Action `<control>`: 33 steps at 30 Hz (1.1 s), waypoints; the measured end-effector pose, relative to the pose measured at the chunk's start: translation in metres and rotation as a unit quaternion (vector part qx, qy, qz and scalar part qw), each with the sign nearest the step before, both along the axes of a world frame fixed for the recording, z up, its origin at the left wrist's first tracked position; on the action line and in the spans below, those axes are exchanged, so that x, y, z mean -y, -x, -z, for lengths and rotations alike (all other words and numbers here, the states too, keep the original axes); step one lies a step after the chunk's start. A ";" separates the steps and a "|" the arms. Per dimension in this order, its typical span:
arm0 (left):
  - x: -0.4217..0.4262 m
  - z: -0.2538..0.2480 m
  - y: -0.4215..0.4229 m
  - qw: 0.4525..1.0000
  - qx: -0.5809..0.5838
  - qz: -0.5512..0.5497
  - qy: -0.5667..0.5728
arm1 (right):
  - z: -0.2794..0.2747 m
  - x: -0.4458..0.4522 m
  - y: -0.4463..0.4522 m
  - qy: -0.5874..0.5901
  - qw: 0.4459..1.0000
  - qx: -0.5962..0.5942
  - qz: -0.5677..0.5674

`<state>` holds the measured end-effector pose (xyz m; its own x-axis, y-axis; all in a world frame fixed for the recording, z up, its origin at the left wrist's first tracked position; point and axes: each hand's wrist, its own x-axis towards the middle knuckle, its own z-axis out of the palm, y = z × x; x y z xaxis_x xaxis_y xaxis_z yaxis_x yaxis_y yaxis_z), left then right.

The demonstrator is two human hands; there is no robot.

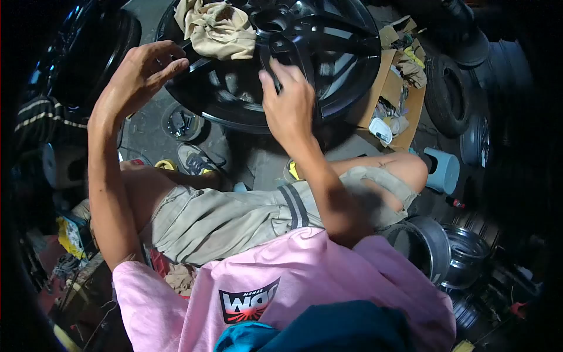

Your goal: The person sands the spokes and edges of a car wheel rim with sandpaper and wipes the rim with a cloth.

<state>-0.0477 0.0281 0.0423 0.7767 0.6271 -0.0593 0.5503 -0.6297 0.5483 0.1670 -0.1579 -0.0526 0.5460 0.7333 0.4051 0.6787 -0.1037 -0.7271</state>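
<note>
A glossy black wheel rim point(220, 114) lies in front of me, its spokes running out from a round centre hole. A crumpled beige cloth point(226, 32) rests on its upper left part. My left hand point(155, 66) is at the left edge of the rim, fingers bent and thumb apart, with nothing visible in it. Whether it touches the rim I cannot tell. My right hand point(288, 97) is over a spoke below the centre hole. Its thumb and fingers are apart, the fingertips slightly blurred, and nothing shows in its grasp.
Right of the rim stands a cardboard box point(384, 76) of rags and odds, with a tyre point(448, 97) beyond. A blue-grey plastic stool point(443, 170) is by my knee. Metal rims point(466, 252) lie lower right. A round container point(183, 122) of small dark parts sits near my shoe point(196, 159).
</note>
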 end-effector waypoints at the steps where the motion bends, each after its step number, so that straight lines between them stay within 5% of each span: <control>1: 0.002 0.001 0.001 1.000 0.002 -0.004 0.002 | -0.006 0.018 0.002 0.025 1.000 -0.014 -0.005; 7: 0.000 0.002 0.000 1.000 -0.004 -0.008 0.004 | 0.018 -0.043 -0.028 -0.011 0.997 0.072 -0.006; 10: 0.005 0.004 0.005 0.999 0.025 -0.004 -0.036 | -0.014 -0.069 -0.070 0.027 0.997 -0.060 -0.026; 13: -0.001 0.001 0.012 1.000 0.016 -0.002 -0.027 | -0.026 -0.069 -0.107 -0.087 0.977 0.151 -0.118; 15: -0.002 0.004 0.015 0.999 0.019 -0.004 -0.035 | -0.009 -0.064 -0.118 -0.065 0.964 0.201 -0.161; 17: 0.001 0.007 0.014 0.998 0.002 -0.032 -0.048 | 0.009 -0.055 -0.122 0.080 0.874 0.420 -0.232; 19: 0.000 0.012 0.015 0.997 0.023 -0.019 -0.069 | 0.012 -0.055 -0.119 0.097 0.894 0.360 -0.248; 26: -0.003 0.005 0.017 0.998 0.026 -0.026 -0.053 | -0.045 -0.042 -0.142 0.119 0.838 0.420 -0.326; 29: -0.006 0.013 0.015 0.997 0.043 -0.002 -0.071 | -0.030 -0.064 -0.150 0.051 0.827 0.474 -0.296; 31: -0.001 0.009 0.007 0.998 0.023 -0.013 -0.063 | -0.019 -0.067 -0.153 0.124 0.776 0.522 -0.333; 33: 0.000 0.010 0.012 0.998 0.004 -0.042 -0.052 | -0.025 -0.056 -0.157 0.114 0.790 0.481 -0.362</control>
<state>-0.0595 0.0281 0.0324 0.7217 0.6920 0.0153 0.5992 -0.6357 0.4867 0.3238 -0.1018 -0.0273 -0.5297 0.8267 0.1898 0.8479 0.5104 0.1433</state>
